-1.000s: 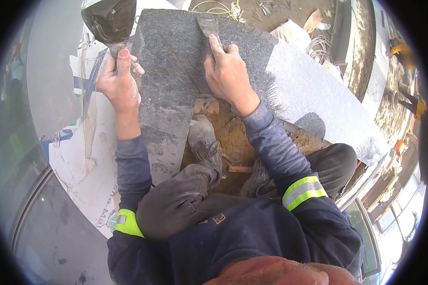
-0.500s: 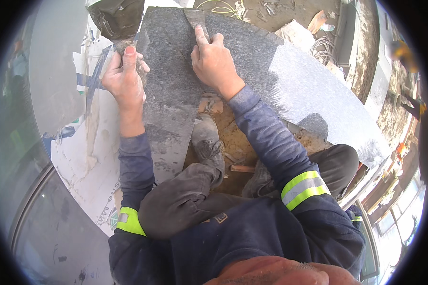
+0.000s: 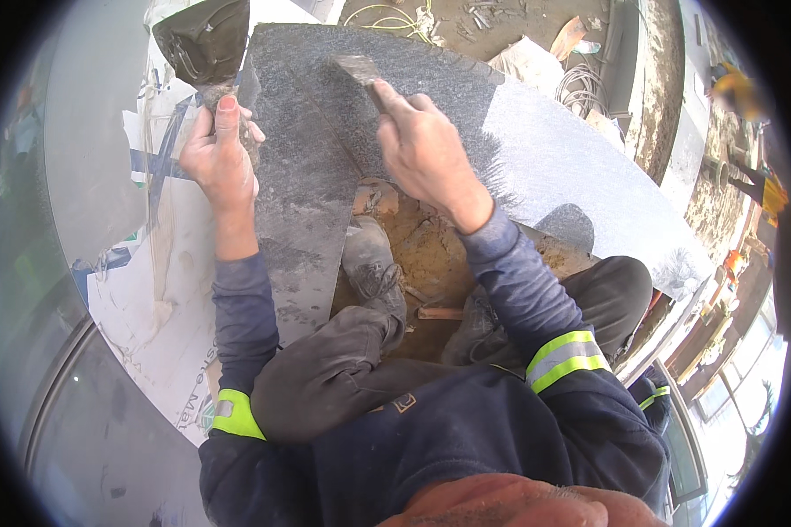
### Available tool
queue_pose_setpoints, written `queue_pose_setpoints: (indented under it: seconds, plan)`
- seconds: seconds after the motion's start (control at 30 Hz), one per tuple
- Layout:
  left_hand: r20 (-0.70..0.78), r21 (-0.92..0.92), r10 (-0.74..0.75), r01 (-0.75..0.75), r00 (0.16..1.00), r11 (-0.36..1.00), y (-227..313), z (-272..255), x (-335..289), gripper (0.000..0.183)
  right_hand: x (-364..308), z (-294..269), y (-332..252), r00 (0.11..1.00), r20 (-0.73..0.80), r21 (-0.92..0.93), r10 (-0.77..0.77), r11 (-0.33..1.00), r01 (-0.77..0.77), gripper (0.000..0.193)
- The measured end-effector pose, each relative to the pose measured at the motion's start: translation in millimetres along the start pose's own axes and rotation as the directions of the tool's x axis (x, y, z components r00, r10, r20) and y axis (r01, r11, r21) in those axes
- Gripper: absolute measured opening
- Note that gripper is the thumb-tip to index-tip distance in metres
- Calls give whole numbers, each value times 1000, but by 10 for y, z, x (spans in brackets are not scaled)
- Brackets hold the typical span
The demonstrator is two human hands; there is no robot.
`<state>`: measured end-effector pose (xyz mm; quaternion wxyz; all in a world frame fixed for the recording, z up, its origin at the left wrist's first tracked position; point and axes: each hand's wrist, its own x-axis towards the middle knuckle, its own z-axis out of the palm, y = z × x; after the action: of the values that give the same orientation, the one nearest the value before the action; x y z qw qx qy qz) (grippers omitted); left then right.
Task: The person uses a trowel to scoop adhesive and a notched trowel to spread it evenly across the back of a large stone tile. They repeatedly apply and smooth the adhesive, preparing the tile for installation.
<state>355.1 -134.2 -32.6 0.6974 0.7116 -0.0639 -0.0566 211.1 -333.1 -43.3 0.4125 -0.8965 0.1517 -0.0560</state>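
Note:
My left hand [image 3: 218,167] is closed round the handle of a wide putty knife [image 3: 202,42], held up with its broad blade pointing away from me. Dark paste covers part of that blade. My right hand [image 3: 431,158] grips a narrower putty knife [image 3: 358,68], forefinger stretched along it, the blade slanting to the far left. This blade is over the dark grey stone slab [image 3: 294,176]; I cannot tell whether it touches. A thin joint line [image 3: 338,132] crosses the stone just left of my right hand, between two slab pieces meeting at an angle.
White sheeting [image 3: 163,299] with blue tape lies left of the slab, beside a large grey panel [image 3: 88,158]. My shoe [image 3: 373,263] stands in the dirt gap at the slab's inner corner. Coiled cable [image 3: 582,88] and debris lie beyond the slab at far right.
My right hand has moved right and slightly nearer, its putty knife turning to slant leftward and coming off the joint line, which now shows. My left hand keeps its hold; the view has shifted slightly.

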Motion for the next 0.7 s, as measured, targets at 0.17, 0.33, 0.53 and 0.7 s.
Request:
queue_pose_setpoints:
  seconds: [0.17,0.33,0.53,0.7]
  plan:
    - [-3,16,-4,4,1000,1000,61,53,-45,28,-229,-1362,528,899,173,324,402,839,-437,45]
    - [-1,21,15,-15,1000,1000,99,119,-14,30,-319,-2474,1713,669,372,343,643,574,-743,43]
    - [13,67,12,-13,1000,998,136,34,-49,28,347,-2538,2211,458,624,155,633,474,-867,38]
    - [-43,14,68,-67,997,998,137,-83,-107,30,988,-1878,1929,457,786,115,417,628,-770,38]
